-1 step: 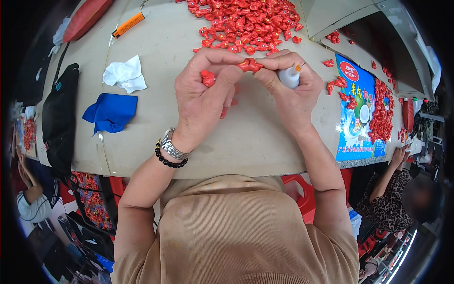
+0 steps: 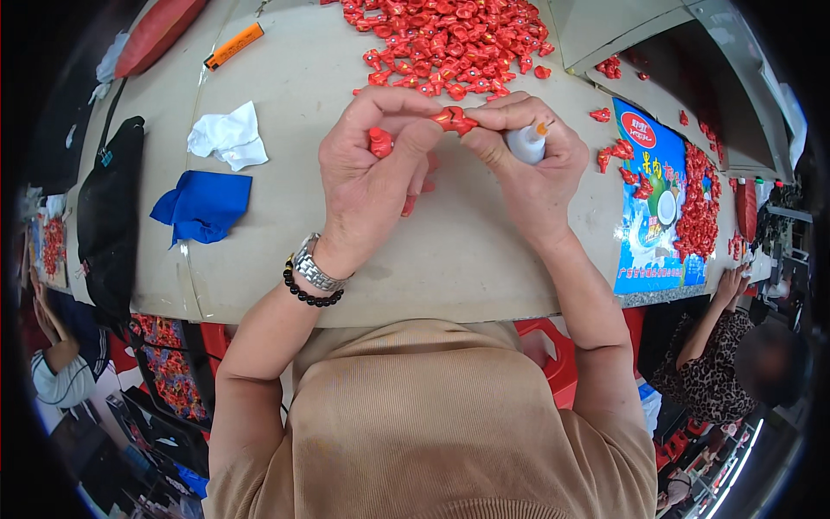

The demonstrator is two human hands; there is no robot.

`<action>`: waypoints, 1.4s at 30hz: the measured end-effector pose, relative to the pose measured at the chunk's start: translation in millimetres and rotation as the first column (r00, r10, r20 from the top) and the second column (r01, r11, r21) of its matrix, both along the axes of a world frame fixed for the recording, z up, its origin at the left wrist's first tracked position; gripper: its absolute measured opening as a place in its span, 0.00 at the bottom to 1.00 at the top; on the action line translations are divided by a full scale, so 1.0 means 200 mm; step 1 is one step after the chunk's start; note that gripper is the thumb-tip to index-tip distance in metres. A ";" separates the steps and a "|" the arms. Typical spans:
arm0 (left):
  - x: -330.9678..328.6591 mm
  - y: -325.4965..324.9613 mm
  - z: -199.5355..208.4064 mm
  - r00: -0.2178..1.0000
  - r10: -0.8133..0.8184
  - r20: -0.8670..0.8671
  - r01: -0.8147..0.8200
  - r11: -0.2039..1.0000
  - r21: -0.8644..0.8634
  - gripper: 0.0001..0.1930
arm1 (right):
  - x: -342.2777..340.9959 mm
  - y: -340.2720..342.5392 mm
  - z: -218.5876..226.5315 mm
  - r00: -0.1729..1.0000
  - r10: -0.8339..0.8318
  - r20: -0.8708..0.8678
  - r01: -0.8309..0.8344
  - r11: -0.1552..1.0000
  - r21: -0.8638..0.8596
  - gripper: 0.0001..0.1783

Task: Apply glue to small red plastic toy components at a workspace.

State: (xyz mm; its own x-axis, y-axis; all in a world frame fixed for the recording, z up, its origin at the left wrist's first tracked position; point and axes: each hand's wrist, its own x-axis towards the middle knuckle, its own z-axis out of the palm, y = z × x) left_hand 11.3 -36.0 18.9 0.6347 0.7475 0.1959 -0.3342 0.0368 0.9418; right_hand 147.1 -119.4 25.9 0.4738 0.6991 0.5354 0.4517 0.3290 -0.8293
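Above the table's middle, a small glossy red plastic figure piece (image 2: pixel 453 119) is pinched between the thumbs and forefingers of both hands. My left hand (image 2: pixel 367 177) also has another red piece (image 2: pixel 380 143) tucked in its curled fingers. More red parts (image 2: pixel 410 205) show beneath that hand; whether it grips them I cannot tell. My right hand (image 2: pixel 540 186) keeps a white squeeze bottle (image 2: pixel 526 144) with an orange tip in its palm while its fingertips pinch the red piece. A large heap of similar red pieces (image 2: pixel 450 39) lies just beyond my hands.
To the left lie a white tissue (image 2: pixel 229 136), a blue cloth (image 2: pixel 207 206), an orange box-like stick (image 2: pixel 234 47) and a black bag (image 2: pixel 111 216). At right, red pieces (image 2: pixel 696 216) cover part of a blue printed sheet (image 2: pixel 644 233) beside a grey open cabinet (image 2: pixel 674 60). Other people sit on both sides.
The pinched red piece has turned slightly between my fingertips. My right fingers and the bottle have shifted a touch to the left.
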 end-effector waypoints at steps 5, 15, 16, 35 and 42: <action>0.00 0.00 -0.01 0.997 0.036 -0.065 -0.035 0.999 0.021 0.08 | -0.01 0.00 -0.01 0.999 0.018 0.035 -0.019 0.999 0.030 0.11; -0.01 -0.01 -0.05 0.988 0.151 -0.044 -0.134 0.954 0.267 0.07 | -0.02 -0.01 -0.02 0.997 0.061 -0.040 -0.062 0.998 -0.006 0.12; -0.02 -0.01 -0.05 0.988 0.150 -0.043 -0.133 0.954 0.270 0.06 | -0.03 -0.01 -0.02 0.997 0.062 -0.039 -0.063 0.998 -0.006 0.12; -0.01 -0.03 -0.04 0.978 0.206 -0.026 -0.186 0.923 0.337 0.07 | -0.03 -0.01 -0.02 0.983 0.085 -0.166 -0.096 0.994 -0.060 0.11; 0.00 0.00 0.01 0.996 0.062 -0.068 -0.052 0.988 0.144 0.09 | 0.05 -0.01 0.04 0.990 0.026 -0.138 -0.043 0.991 -0.125 0.09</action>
State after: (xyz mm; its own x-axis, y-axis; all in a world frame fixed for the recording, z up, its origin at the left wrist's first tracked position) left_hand 10.7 -36.0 21.9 0.6080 0.7510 0.2575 -0.2624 -0.1160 0.9579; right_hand 156.4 -122.2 33.4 0.5102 0.7749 0.3730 0.3223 0.2298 -0.9183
